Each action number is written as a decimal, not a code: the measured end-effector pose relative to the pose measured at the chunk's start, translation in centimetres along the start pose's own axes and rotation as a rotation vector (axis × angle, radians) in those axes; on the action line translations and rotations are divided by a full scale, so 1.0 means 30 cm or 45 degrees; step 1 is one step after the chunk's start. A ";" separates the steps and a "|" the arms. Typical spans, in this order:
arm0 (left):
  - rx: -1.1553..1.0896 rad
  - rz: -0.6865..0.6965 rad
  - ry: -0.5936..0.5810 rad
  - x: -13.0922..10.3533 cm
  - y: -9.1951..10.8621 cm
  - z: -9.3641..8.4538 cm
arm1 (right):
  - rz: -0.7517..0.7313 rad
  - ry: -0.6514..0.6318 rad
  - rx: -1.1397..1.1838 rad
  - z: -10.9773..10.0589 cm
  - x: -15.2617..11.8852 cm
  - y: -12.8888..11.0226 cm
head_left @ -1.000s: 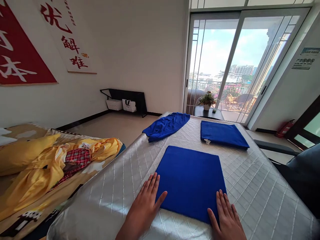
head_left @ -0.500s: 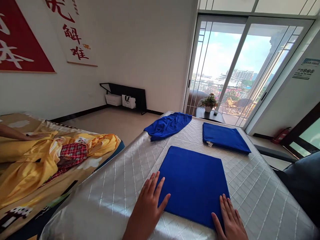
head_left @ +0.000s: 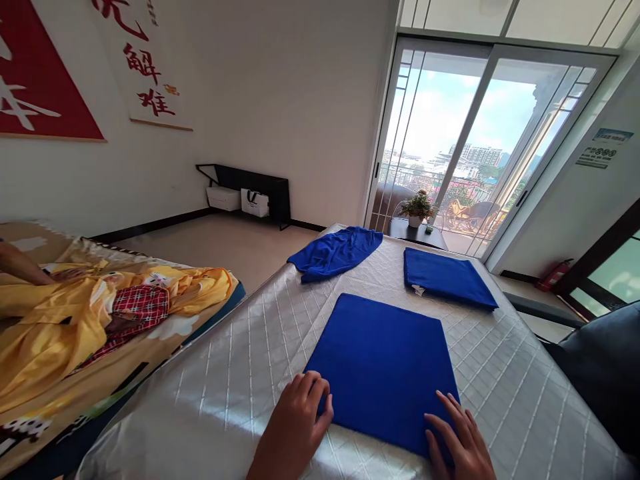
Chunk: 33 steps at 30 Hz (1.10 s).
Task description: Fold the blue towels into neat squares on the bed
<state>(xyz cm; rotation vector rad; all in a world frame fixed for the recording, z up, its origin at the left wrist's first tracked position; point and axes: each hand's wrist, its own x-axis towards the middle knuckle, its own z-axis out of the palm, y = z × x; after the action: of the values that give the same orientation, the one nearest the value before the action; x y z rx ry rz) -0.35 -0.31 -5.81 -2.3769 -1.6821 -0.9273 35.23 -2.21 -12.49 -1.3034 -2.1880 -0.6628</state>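
Observation:
A flat blue folded cloth (head_left: 385, 370) lies on the silver quilted mattress (head_left: 250, 353). At its near left corner is my left hand (head_left: 300, 413), its fingers curled down at the cloth's edge; what they pinch, if anything, is hidden. My right hand (head_left: 457, 433) rests at the near right corner with fingers apart and slightly bent, holding nothing. Behind, a second folded blue cloth (head_left: 447, 277) with a white tag lies to the right, and a crumpled blue cloth (head_left: 337, 253) lies to the left.
Left is another bed with yellow cloth (head_left: 65, 333) and a red plaid piece (head_left: 140, 310), where a person's hand (head_left: 70, 273) rests. A black object (head_left: 600, 373) borders the mattress on the right. A plant (head_left: 417, 207) stands beyond the far end.
My left hand's fingers have curled from lying spread on the cloth's left edge. The fingers of my right hand have lifted and bent a little. The view has shifted slightly.

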 end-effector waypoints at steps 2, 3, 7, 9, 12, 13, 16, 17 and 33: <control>0.001 0.053 0.026 -0.007 -0.012 0.007 | -0.038 0.043 0.034 -0.020 0.018 -0.008; 0.001 0.083 0.041 -0.011 -0.019 0.011 | -0.049 0.062 0.045 -0.027 0.024 -0.011; -0.017 0.139 0.060 -0.029 -0.044 0.029 | -0.060 0.105 0.062 -0.032 0.035 -0.019; -0.040 0.152 0.059 -0.034 -0.049 0.033 | -0.044 0.107 0.082 -0.028 0.035 -0.022; -0.100 0.184 0.060 -0.035 -0.051 0.030 | 0.015 0.121 0.129 -0.026 0.032 -0.026; -0.122 0.191 0.062 -0.035 -0.050 0.027 | 0.040 0.125 0.148 -0.028 0.031 -0.029; -0.184 0.225 0.094 -0.036 -0.047 0.014 | 0.080 0.110 0.219 -0.041 0.029 -0.039; -0.204 0.240 0.113 -0.036 -0.045 0.010 | 0.087 0.102 0.243 -0.047 0.030 -0.044; -0.185 0.171 0.274 -0.020 0.001 -0.022 | 0.132 -0.108 0.362 -0.102 0.069 -0.096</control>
<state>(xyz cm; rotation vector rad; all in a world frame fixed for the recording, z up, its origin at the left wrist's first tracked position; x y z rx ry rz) -0.73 -1.08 -5.57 -2.3420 -1.4043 -1.2682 32.34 -4.03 -9.29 -1.3020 -2.1679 -0.2490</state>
